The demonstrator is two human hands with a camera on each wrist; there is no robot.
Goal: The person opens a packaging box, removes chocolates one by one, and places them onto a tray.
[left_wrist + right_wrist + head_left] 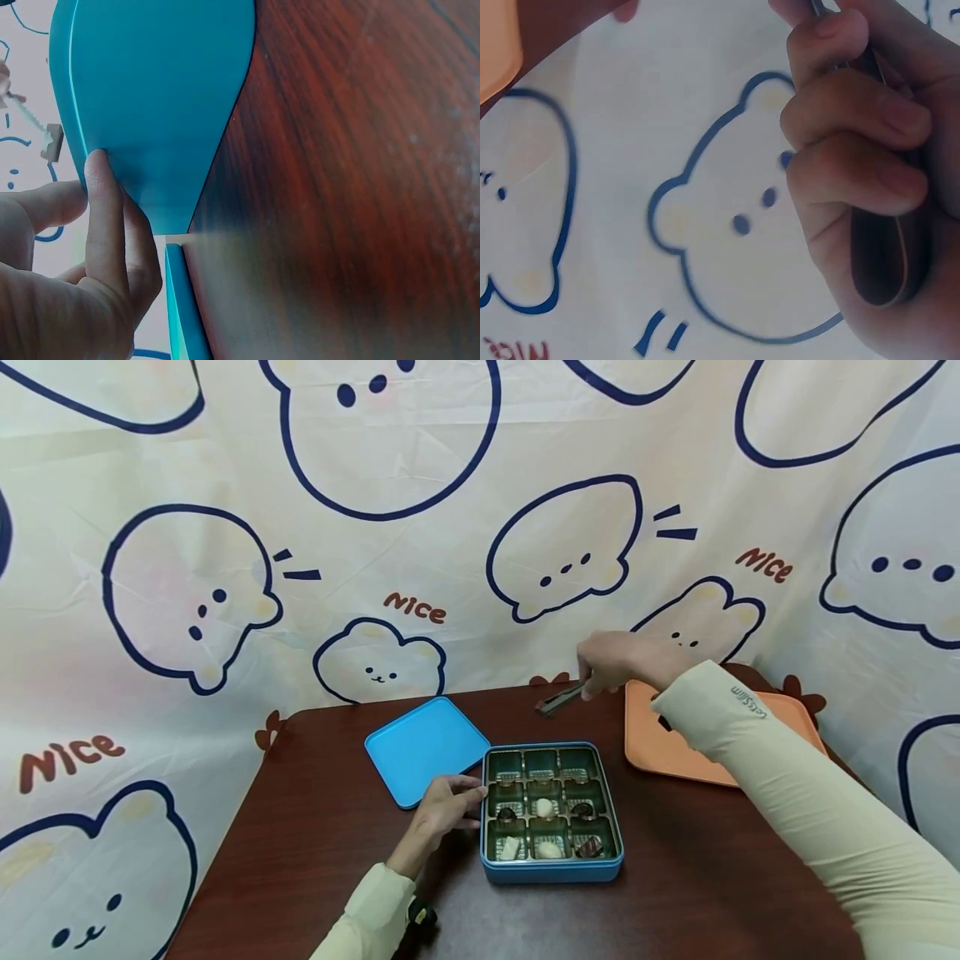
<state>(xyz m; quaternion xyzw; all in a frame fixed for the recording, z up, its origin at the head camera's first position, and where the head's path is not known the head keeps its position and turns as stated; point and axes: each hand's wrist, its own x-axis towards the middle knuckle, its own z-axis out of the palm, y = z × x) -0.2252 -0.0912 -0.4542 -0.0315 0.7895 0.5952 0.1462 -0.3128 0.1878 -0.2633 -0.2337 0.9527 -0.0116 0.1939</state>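
Observation:
My right hand [603, 664] grips metal tongs [561, 700] at the back of the table. A small brown block [52, 142] shows at the tongs' tips in the left wrist view. The right wrist view shows my fingers curled round the tongs' rounded end [881, 262]. A blue square tin [551, 872] stands in front, its divided insert holding several dark and white pieces in the middle and front rows. My left hand [442, 810] touches the tin's left wall, fingertips against its side.
A blue lid [427, 747] lies behind and left of the tin. To the right, an orange tray [652, 747] is partly hidden by my right sleeve. The dark wooden table [300, 860] ends at a printed cloth [360, 568] hanging behind.

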